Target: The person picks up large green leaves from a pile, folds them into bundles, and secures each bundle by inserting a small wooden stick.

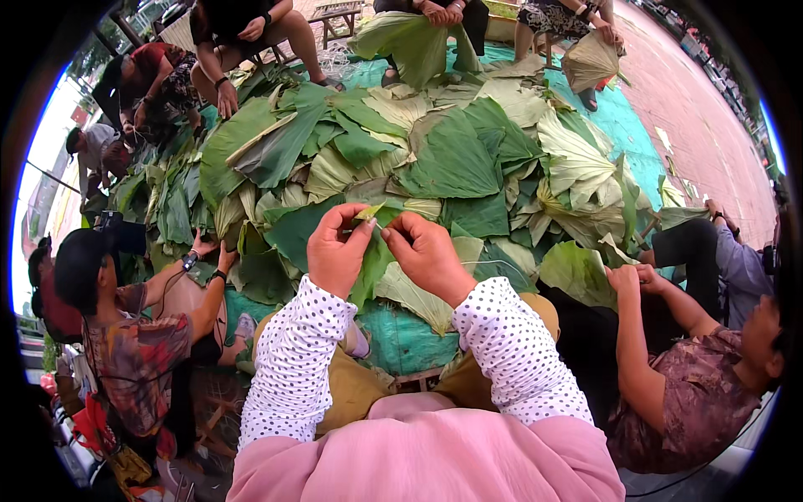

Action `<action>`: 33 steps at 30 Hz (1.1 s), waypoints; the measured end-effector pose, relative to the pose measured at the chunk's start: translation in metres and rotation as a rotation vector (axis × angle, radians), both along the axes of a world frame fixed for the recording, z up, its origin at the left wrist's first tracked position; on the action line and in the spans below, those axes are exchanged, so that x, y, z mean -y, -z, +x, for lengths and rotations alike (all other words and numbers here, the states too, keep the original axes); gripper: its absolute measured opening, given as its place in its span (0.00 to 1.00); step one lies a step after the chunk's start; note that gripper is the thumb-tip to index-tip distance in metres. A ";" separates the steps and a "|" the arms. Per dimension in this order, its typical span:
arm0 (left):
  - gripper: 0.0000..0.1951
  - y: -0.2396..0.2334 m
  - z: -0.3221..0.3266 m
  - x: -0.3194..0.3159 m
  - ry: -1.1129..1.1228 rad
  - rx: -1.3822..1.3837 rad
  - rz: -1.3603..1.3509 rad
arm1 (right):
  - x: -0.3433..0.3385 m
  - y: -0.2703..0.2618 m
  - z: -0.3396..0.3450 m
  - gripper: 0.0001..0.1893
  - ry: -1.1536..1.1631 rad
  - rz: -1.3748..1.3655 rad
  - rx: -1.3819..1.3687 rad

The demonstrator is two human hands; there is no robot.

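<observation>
Both of my hands are raised in front of me over a heap of large lotus leaves (pixel 448 154). Between the thumb and forefinger of my left hand (pixel 339 251) is the yellow-green tip of a leaf (pixel 369 212). My right hand (pixel 433 254) is close beside it, fingers curled and thumb near the forefinger; whether anything thin is held there is too small to tell. A bright green leaf (pixel 374 270) hangs or lies just below and between the hands. Near my knees, a pale, veined leaf (pixel 414 295) rests with its underside showing.
Turquoise tarp (pixel 408 336) lies beneath the heap. At the left, a person's hands (pixel 213 251) reach into the leaves. To the right, another person's hands (pixel 630 276) hold a leaf (pixel 580 273). Across the heap, seated people handle a large leaf (pixel 414 47) and a folded one (pixel 591 61).
</observation>
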State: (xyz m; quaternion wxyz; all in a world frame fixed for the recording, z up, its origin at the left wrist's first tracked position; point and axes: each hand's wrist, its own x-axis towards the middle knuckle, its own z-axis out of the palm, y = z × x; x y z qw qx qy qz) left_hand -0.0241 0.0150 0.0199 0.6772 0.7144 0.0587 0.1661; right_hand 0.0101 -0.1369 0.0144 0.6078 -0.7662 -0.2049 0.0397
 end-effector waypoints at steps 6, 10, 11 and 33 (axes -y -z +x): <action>0.10 0.009 -0.006 0.004 -0.047 -0.004 -0.025 | -0.002 -0.001 -0.007 0.09 0.009 0.031 -0.046; 0.11 0.008 -0.007 0.005 -0.045 0.042 -0.033 | -0.004 0.002 -0.011 0.08 0.008 0.045 -0.062; 0.10 0.009 -0.008 0.005 -0.047 0.033 -0.015 | -0.004 0.003 -0.011 0.08 0.021 0.053 -0.067; 0.11 0.017 -0.007 0.009 0.017 0.063 -0.068 | -0.005 0.012 -0.002 0.07 -0.015 0.218 -0.139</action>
